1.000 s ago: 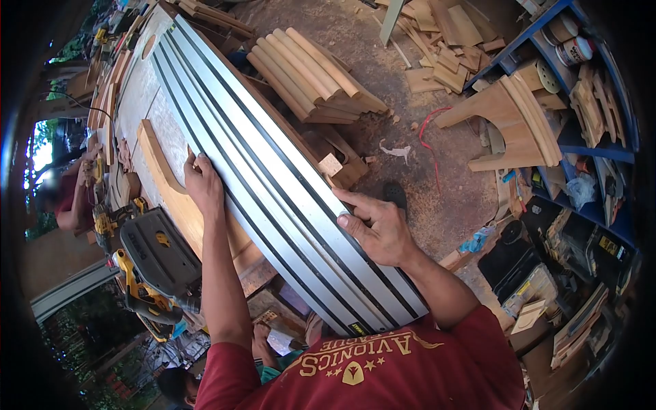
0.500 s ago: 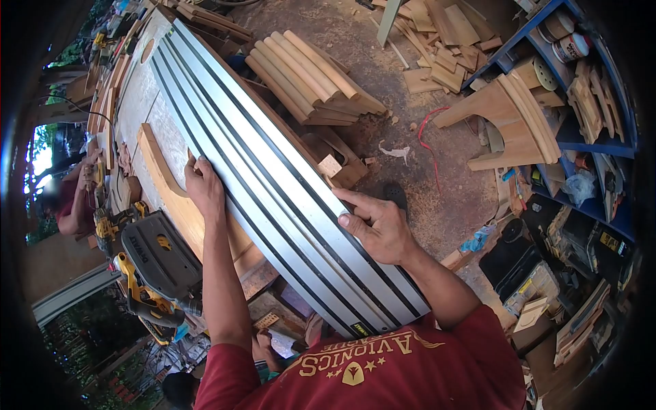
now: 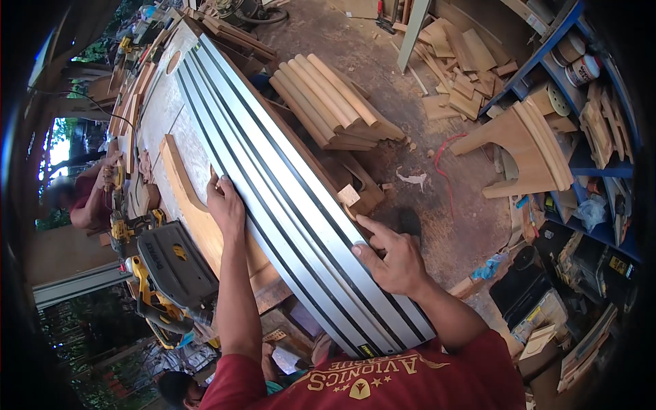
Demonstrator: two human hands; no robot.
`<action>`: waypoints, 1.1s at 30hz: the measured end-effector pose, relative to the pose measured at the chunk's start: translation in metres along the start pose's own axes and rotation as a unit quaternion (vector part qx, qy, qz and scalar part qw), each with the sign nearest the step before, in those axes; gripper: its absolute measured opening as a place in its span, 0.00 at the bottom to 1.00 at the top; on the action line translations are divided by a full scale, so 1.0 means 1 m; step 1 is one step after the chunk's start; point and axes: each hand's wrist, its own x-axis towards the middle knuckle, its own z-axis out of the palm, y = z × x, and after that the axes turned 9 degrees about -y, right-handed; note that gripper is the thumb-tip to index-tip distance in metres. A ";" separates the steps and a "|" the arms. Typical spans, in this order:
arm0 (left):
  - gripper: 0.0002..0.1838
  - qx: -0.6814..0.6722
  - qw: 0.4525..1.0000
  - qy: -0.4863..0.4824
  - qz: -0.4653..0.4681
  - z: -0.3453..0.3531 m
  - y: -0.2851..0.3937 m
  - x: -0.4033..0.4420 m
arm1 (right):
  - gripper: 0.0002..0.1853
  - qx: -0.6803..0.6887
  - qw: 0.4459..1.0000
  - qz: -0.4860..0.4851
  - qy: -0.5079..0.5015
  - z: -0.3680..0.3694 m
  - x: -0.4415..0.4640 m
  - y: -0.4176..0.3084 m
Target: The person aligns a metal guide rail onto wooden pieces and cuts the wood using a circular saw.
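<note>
Fingers of left hand curled by metal rail's left edge, right hand's thumb and index spread at right edge (pinch unclear). Rail lengthwise on bench, overhanging bench's near end; right hand nearer that end.
</note>
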 end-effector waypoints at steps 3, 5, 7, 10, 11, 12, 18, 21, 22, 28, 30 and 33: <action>0.26 -0.009 1.000 -0.006 -0.010 -0.001 0.007 -0.003 | 0.33 0.006 0.999 0.040 -0.034 -0.009 0.000 -0.014; 0.26 0.000 1.000 -0.014 -0.013 -0.002 0.007 -0.003 | 0.34 0.006 0.999 0.027 -0.028 -0.009 0.000 -0.013; 0.26 -0.002 1.000 -0.015 -0.010 -0.003 0.007 -0.002 | 0.31 -0.009 0.999 0.022 -0.036 -0.011 0.001 -0.015; 0.26 -0.005 1.000 -0.012 -0.001 -0.002 0.005 -0.002 | 0.29 -0.015 0.999 0.019 -0.042 -0.011 0.001 -0.016; 0.26 0.003 1.000 -0.010 -0.002 -0.002 0.005 -0.002 | 0.29 -0.014 0.999 0.018 -0.042 -0.011 0.001 -0.016; 0.27 0.010 1.000 -0.009 -0.002 -0.003 0.004 -0.001 | 0.29 -0.012 0.998 0.030 -0.051 -0.012 0.002 -0.018; 0.27 0.014 1.000 -0.011 -0.020 -0.003 0.016 -0.006 | 0.30 0.002 0.997 0.058 -0.053 -0.012 0.000 -0.016; 0.25 0.015 0.997 0.058 0.054 0.007 -0.003 0.004 | 0.30 0.016 0.999 0.039 -0.033 -0.005 0.000 -0.009; 0.24 0.052 0.992 0.086 0.074 0.010 -0.017 0.007 | 0.31 -0.004 0.994 0.103 -0.042 -0.003 0.000 -0.010; 0.12 0.125 0.975 0.054 0.178 -0.005 -0.006 -0.008 | 0.33 -0.311 0.950 -0.007 -0.025 -0.001 0.003 -0.063; 0.16 0.207 0.954 -0.062 0.209 -0.036 0.009 -0.033 | 0.32 -0.362 0.925 -0.115 -0.012 0.011 0.004 -0.108; 0.34 0.165 0.955 -0.178 0.171 -0.043 -0.009 -0.056 | 0.30 -0.268 0.945 -0.155 -0.110 0.084 0.000 -0.178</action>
